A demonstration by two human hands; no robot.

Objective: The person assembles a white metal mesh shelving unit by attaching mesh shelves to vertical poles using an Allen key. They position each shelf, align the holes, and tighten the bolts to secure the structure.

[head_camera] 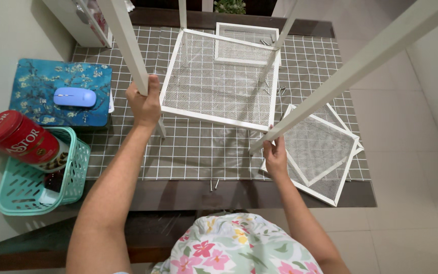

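My left hand grips a white metal post that rises toward the camera. My right hand holds the lower end of a second white post, which slants up to the right. Between the posts hangs a white mesh shelf panel, raised above the checked cloth. Two more posts stand at the panel's far corners. Beside my right hand lie two stacked mesh panels.
Another mesh panel lies at the back. Loose screws rest near the cloth's front edge, more by the panel. At left are a floral mouse pad with a blue mouse, and a teal basket holding a red tin.
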